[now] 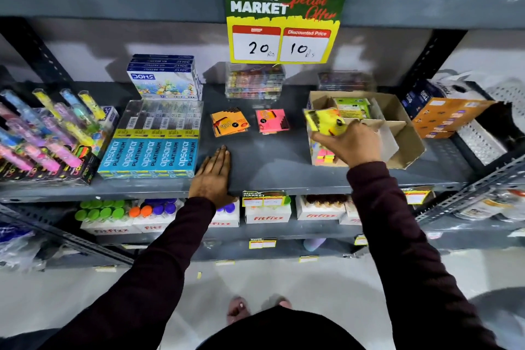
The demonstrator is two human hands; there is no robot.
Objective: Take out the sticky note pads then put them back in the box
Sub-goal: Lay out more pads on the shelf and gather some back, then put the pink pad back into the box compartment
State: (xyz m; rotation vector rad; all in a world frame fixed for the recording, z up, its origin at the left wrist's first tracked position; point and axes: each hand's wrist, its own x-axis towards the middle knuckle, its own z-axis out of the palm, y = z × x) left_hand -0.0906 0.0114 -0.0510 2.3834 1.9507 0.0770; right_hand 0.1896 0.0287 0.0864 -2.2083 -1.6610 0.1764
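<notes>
An orange sticky note pad [229, 122] and a pink sticky note pad [272, 120] lie flat on the grey shelf [272, 159], apart from each other. To their right stands an open cardboard box [403, 133] with a green pad [353, 107] upright inside. My right hand [350, 142] holds a yellow sticky note pad [324, 121] over the box's left wall. My left hand [213, 173] rests flat on the shelf's front edge, fingers together and nothing in it, below the orange pad.
Blue pencil boxes [154, 156] lie just left of my left hand, with crayon boxes [164, 79] behind them. Clear cases [254, 82] stand at the back. Orange packs [446, 116] sit right of the box. A price sign [284, 25] hangs from the shelf above.
</notes>
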